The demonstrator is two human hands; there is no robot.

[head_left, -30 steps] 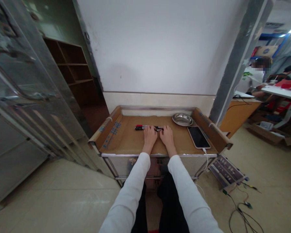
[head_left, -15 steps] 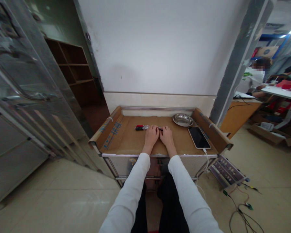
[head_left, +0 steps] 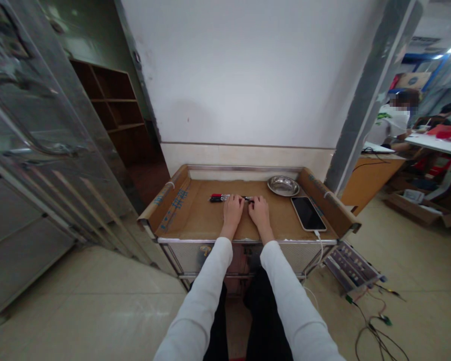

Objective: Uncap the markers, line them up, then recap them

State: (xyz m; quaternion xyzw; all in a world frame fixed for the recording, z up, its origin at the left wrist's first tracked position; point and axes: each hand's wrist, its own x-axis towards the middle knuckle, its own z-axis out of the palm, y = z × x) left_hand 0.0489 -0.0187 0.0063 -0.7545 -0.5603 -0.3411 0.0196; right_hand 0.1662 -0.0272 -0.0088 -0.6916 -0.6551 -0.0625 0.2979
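Several pens (head_left: 217,198) with red and black ends lie side by side on the cardboard-lined top of a cart, pointing left and right. My left hand (head_left: 233,206) is closed over their middle, with the coloured ends sticking out to its left. Close by on the right, my right hand (head_left: 260,210) has its fingers curled around the other ends. Thin dark pen parts show in the small gap between my hands. My fingertips are mostly hidden, and how many pens each hand grips is unclear.
A round metal dish (head_left: 283,186) stands at the cart's back right. In front of it lies a phone (head_left: 308,213) with a white cable (head_left: 320,253) hanging over the edge. Raised cardboard sides (head_left: 328,203) bound the cart top. A person (head_left: 393,118) sits at the far right.
My hands have drawn slightly apart, the left one shifting a little left. More of the dark pen parts shows between them.
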